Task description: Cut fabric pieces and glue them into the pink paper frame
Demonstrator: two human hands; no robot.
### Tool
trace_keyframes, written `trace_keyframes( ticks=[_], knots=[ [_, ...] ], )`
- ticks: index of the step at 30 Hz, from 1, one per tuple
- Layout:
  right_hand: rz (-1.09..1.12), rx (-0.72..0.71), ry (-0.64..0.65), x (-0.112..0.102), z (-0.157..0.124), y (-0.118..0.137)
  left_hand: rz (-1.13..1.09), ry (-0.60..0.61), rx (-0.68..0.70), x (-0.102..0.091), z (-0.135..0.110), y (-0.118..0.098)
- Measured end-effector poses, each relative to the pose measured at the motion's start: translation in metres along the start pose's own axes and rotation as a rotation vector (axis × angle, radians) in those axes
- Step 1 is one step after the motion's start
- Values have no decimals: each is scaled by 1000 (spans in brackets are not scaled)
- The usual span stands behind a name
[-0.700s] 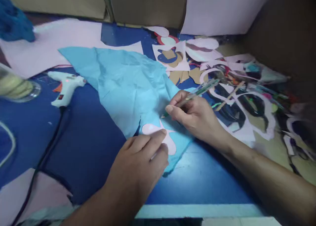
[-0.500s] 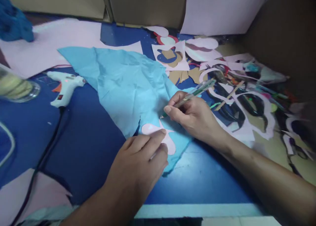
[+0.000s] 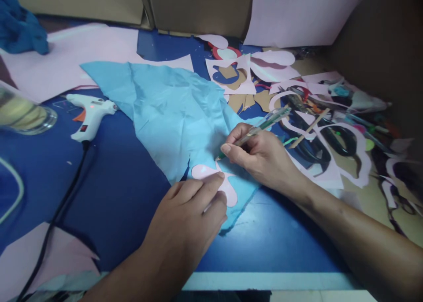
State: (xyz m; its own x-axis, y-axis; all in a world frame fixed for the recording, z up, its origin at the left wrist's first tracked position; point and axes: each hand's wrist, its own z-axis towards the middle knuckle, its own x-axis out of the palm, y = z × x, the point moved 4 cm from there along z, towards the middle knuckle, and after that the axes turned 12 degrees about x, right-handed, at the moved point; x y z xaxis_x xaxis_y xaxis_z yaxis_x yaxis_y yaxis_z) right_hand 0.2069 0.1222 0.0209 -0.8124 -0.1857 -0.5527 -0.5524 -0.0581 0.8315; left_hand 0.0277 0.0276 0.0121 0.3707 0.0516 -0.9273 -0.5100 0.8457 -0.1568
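**Hand postures over the light-blue cloth (image 3: 165,104)**

The left hand (image 3: 190,218) lay palm down over the near end of the cloth, its fingers extended, slightly bent and gripping nothing; the fingertips rested on the pink cut-out (image 3: 199,171), which lay flat upon the cloth. Just beyond, the right hand (image 3: 261,154) was closed in a writing grip on a clear pen (image 3: 272,119), the tip standing beside the cut-out's narrow point. Relative to the cloth, both hands and the cut-out had kept nearly the same places as in the earlier frames. A white glue gun (image 3: 90,117) lay left of the cloth; a large pink sheet (image 3: 82,46) extended beyond it.
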Motion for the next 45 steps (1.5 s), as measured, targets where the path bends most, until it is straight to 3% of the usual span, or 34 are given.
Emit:
trace_keyframes(
  ticks=[7, 24, 45],
  knots=[
    [33, 2, -34, -2, 2, 0, -1, -7, 1, 0, 1, 0],
    [47, 0, 91, 1, -4, 6, 8, -11, 10, 0, -1, -1],
    [21, 26, 89, 2, -5, 4, 0, 4, 9, 1, -3, -1]
  ],
)
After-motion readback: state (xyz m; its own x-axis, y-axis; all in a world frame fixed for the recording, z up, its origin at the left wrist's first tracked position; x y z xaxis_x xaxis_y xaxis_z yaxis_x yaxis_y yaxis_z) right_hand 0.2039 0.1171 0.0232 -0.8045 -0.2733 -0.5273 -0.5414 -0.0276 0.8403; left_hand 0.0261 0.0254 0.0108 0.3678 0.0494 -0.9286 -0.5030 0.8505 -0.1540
